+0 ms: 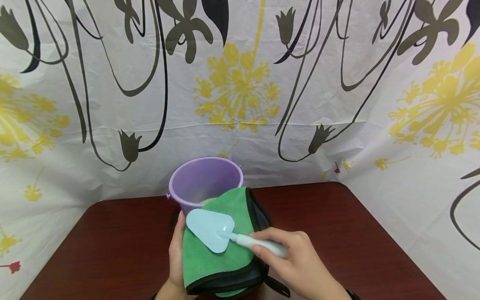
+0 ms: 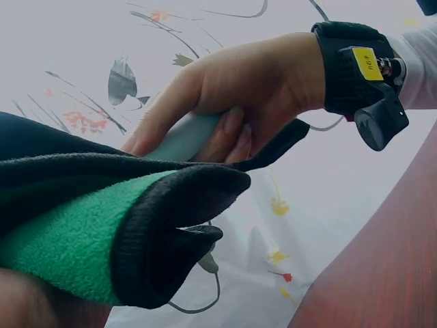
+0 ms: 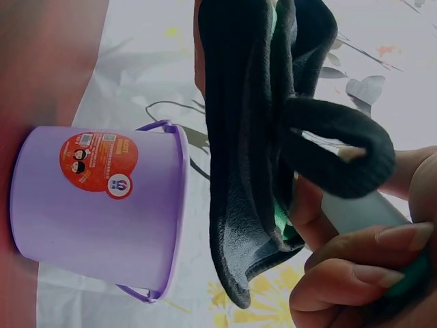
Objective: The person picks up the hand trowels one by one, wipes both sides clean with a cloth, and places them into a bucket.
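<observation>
A folded green towel with black edging and a dark reverse side is held up in my left hand, which grips it from the left and beneath. Most of those fingers are hidden behind the cloth. My right hand holds a light blue toy shovel by its pale handle, fingers curled round it. The flat blade lies over the towel's green face. Close behind the towel stands a purple bucket, upright, with something yellowish partly visible inside. A black loop hangs from the towel near my right hand.
The dark red-brown table has rounded far corners. A white cloth backdrop with yellow and grey plant prints rises behind it and along both sides. The bucket carries a red sticker and has a purple handle at its rim.
</observation>
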`<action>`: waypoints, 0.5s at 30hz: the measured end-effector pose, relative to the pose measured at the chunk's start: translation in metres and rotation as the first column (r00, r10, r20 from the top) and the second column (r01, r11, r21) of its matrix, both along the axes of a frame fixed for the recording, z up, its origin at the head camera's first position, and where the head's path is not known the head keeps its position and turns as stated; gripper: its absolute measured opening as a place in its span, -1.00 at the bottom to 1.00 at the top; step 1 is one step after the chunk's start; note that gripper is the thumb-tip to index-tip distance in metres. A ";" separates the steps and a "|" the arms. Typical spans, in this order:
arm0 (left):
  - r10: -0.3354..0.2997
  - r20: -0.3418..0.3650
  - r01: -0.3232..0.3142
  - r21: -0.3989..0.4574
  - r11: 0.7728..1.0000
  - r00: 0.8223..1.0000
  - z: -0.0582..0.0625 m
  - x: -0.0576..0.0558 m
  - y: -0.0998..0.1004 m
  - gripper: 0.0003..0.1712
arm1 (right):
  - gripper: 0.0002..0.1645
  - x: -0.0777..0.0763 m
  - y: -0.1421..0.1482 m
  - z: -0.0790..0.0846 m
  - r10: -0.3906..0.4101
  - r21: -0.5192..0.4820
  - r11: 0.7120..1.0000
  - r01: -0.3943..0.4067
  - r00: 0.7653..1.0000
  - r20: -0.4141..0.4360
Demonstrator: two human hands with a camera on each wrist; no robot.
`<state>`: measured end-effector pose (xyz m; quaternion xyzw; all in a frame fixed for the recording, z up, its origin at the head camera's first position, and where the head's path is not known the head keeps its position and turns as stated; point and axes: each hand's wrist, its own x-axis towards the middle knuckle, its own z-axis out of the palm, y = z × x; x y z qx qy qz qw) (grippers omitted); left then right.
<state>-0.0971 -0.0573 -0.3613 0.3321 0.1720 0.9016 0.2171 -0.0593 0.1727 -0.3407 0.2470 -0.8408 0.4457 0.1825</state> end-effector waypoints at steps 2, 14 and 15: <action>0.015 0.009 -0.015 -0.020 1.000 1.000 0.000 0.000 -0.003 -0.18 | -0.86 0.000 0.000 0.001 0.005 0.000 1.000 -0.005 1.000 -0.001; 0.068 -0.010 -0.068 -0.094 0.993 0.998 -0.002 -0.006 -0.014 -0.23 | -0.85 0.002 0.003 0.004 0.017 0.008 1.000 -0.017 1.000 -0.011; 0.077 -0.013 -0.078 -0.094 0.992 0.997 -0.002 -0.006 -0.014 -0.24 | -0.85 0.002 0.003 0.004 0.015 0.009 1.000 -0.015 1.000 -0.015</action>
